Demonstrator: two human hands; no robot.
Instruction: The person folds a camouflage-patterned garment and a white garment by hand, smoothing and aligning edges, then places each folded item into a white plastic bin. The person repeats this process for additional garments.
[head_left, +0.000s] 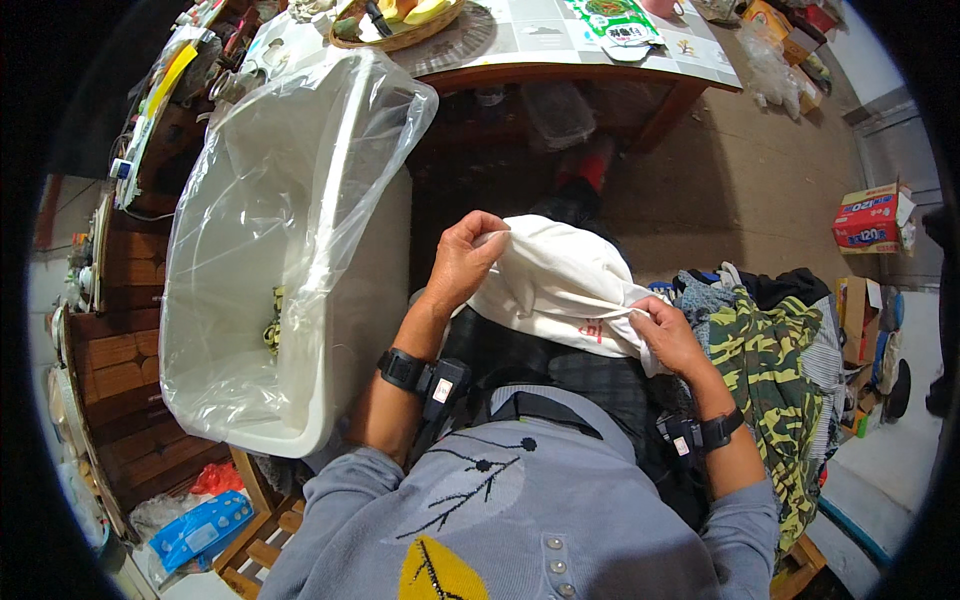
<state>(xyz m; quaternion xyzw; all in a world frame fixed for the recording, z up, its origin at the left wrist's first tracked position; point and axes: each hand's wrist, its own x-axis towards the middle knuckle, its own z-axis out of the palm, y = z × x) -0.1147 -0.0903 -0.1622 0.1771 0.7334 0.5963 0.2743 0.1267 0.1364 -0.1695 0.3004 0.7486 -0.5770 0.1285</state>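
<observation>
A white cloth garment (559, 289) with some red printing lies gathered across my lap. My left hand (469, 255) pinches its upper left edge between thumb and fingers. Its right end is gripped by my right hand (667, 334). Left of my legs stands a large white plastic bin (319, 405) with a clear plastic liner (247, 187) draped over its rim. A camouflage-patterned item (275, 322) shows low inside the bin. At my right side is a heap of clothes, with a green camouflage garment (772, 352) on top.
Ahead is a table (525, 56) bearing a wicker basket (405, 34) of fruit and a green packet (615, 26). A red carton (870, 221) sits on the floor at far right. A blue packet (199, 532) lies at lower left, near a wooden slatted seat (262, 551).
</observation>
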